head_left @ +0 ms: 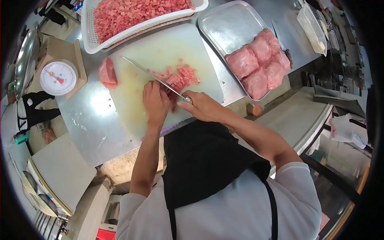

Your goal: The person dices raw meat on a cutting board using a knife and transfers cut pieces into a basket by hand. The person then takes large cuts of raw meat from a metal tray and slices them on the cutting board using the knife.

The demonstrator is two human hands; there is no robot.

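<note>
My right hand (202, 106) is closed around the handle of a long knife (140, 68), whose blade slants up and left across the white cutting board (208, 52). Beside the blade, the bent fingers of my left hand (156, 100) press on raw meat, much of it hidden under the hand and knife. On the blade's far side lies a heap of diced meat (186, 75), with a few loose cubes around it. A larger chunk of raw meat (108, 73) rests at the board's left edge.
A white perforated basket (90, 40) full of diced meat stands at the back. To the right, a metal tray (216, 22) holds several large meat pieces (262, 64), with another knife (276, 32) beside it. A dial scale (59, 78) stands left. Another person's dark-trousered legs (40, 110) show far left.
</note>
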